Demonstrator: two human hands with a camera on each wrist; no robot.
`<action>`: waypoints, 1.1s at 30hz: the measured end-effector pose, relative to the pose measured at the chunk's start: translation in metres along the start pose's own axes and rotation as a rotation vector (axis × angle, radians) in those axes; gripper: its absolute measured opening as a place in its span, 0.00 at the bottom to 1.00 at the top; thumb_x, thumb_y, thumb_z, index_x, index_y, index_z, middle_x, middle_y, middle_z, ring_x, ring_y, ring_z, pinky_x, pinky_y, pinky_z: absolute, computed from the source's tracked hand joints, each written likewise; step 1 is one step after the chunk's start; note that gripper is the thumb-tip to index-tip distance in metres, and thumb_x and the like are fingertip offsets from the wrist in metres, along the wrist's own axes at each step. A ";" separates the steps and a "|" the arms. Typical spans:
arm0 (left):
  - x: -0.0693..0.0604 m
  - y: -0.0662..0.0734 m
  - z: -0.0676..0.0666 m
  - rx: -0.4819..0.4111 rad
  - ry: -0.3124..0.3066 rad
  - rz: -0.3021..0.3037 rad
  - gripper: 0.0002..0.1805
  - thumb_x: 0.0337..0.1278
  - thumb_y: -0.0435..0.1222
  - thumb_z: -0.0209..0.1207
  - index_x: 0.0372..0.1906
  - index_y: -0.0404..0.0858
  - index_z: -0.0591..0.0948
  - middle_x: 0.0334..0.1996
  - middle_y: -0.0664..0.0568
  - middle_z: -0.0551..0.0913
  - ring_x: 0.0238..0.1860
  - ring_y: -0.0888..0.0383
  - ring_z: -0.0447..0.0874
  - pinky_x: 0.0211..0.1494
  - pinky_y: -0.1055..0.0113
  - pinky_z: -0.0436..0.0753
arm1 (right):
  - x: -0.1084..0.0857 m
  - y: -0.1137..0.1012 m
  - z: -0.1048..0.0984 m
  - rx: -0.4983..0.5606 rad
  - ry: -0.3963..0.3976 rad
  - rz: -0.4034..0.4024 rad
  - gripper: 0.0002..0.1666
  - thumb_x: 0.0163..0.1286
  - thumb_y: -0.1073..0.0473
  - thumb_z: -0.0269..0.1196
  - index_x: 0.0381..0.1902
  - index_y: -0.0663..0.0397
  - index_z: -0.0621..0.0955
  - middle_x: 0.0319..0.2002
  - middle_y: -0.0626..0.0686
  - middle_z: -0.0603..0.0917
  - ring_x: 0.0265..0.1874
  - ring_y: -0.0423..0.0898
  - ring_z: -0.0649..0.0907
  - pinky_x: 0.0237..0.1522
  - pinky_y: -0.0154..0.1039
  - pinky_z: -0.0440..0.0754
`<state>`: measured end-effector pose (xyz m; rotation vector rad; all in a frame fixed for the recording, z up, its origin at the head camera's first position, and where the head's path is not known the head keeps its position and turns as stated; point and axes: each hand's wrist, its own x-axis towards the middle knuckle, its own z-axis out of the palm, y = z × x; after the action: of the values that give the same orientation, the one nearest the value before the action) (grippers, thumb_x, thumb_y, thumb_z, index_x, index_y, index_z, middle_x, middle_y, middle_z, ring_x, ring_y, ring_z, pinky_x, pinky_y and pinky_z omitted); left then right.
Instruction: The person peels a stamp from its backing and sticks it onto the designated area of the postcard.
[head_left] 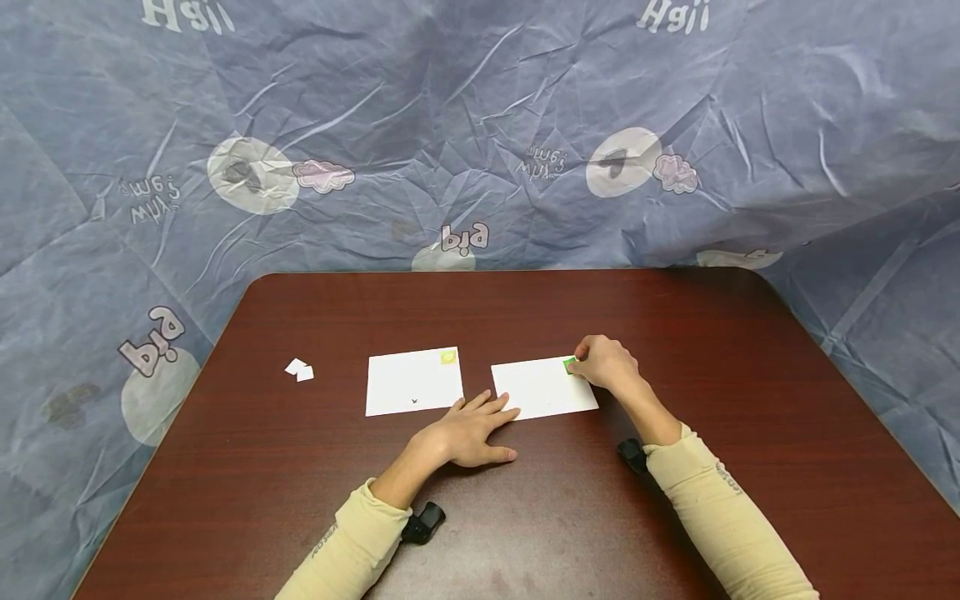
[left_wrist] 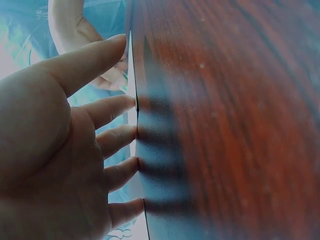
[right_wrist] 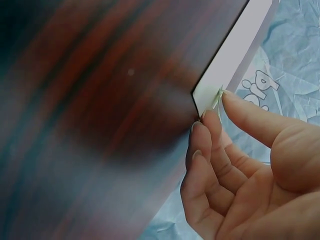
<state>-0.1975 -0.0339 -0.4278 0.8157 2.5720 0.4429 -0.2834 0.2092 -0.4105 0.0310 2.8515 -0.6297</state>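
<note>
Two white rectangular papers lie side by side on the table. At the upper right corner of the right paper (head_left: 536, 390), my right hand (head_left: 607, 365) pinches a small green square sticker (head_left: 569, 366) between thumb and forefinger. In the right wrist view the sticker (right_wrist: 218, 101) stands bent up from the paper. My left hand (head_left: 467, 433) rests with spread, fairly straight fingers, its fingertips (left_wrist: 131, 132) on the right paper's near left edge. The left paper (head_left: 408, 385) bears a yellow square sticker (head_left: 447, 357) at its upper right corner and a small dark mark near its lower edge.
Two small white paper squares (head_left: 300, 369) lie at the left on the brown wooden table (head_left: 652, 517). A blue printed cloth (head_left: 480, 108) hangs behind the table. A black wrist camera (head_left: 423, 522) sits at the left cuff, another (head_left: 632, 456) at the right.
</note>
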 end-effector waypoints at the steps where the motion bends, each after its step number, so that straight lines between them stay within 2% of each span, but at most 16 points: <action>1: 0.000 0.000 0.000 0.000 -0.001 0.000 0.35 0.64 0.53 0.55 0.72 0.49 0.62 0.74 0.53 0.53 0.74 0.52 0.43 0.70 0.46 0.48 | 0.000 0.001 0.000 0.003 0.004 -0.002 0.14 0.63 0.55 0.65 0.41 0.59 0.79 0.29 0.52 0.82 0.30 0.51 0.79 0.31 0.47 0.73; 6: -0.001 0.000 -0.002 -0.007 -0.006 0.002 0.35 0.64 0.53 0.55 0.73 0.49 0.62 0.74 0.53 0.52 0.74 0.52 0.42 0.71 0.46 0.47 | 0.002 0.005 -0.002 0.015 0.028 0.000 0.16 0.65 0.52 0.63 0.41 0.59 0.79 0.36 0.56 0.82 0.35 0.55 0.79 0.32 0.48 0.74; 11: -0.002 0.001 -0.004 -0.006 -0.008 0.003 0.35 0.64 0.53 0.55 0.73 0.49 0.62 0.74 0.53 0.52 0.74 0.52 0.42 0.71 0.46 0.47 | 0.003 0.009 -0.004 -0.015 0.040 0.006 0.21 0.68 0.48 0.60 0.47 0.61 0.79 0.45 0.61 0.81 0.43 0.60 0.79 0.39 0.56 0.74; 19: -0.001 0.001 -0.004 -0.006 -0.008 0.002 0.35 0.64 0.53 0.55 0.73 0.49 0.62 0.74 0.53 0.52 0.74 0.52 0.42 0.71 0.46 0.47 | 0.003 0.011 -0.003 -0.117 0.053 0.000 0.26 0.69 0.47 0.58 0.52 0.64 0.75 0.46 0.64 0.77 0.44 0.61 0.78 0.41 0.59 0.74; 26: -0.001 0.000 -0.003 -0.007 -0.006 0.003 0.35 0.64 0.53 0.55 0.73 0.49 0.62 0.74 0.53 0.52 0.74 0.52 0.42 0.71 0.46 0.47 | 0.004 0.008 0.005 -0.191 0.056 0.004 0.29 0.70 0.49 0.57 0.60 0.64 0.69 0.54 0.68 0.68 0.53 0.66 0.71 0.45 0.61 0.73; 33: -0.001 0.000 -0.003 -0.004 -0.011 0.001 0.35 0.64 0.53 0.55 0.73 0.49 0.62 0.74 0.53 0.52 0.74 0.52 0.42 0.71 0.46 0.47 | 0.005 0.009 0.013 -0.233 0.089 -0.038 0.36 0.72 0.45 0.55 0.66 0.64 0.64 0.62 0.70 0.64 0.59 0.68 0.65 0.53 0.63 0.68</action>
<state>-0.1982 -0.0348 -0.4252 0.8156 2.5604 0.4420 -0.2853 0.2116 -0.4263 -0.0339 2.9988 -0.3063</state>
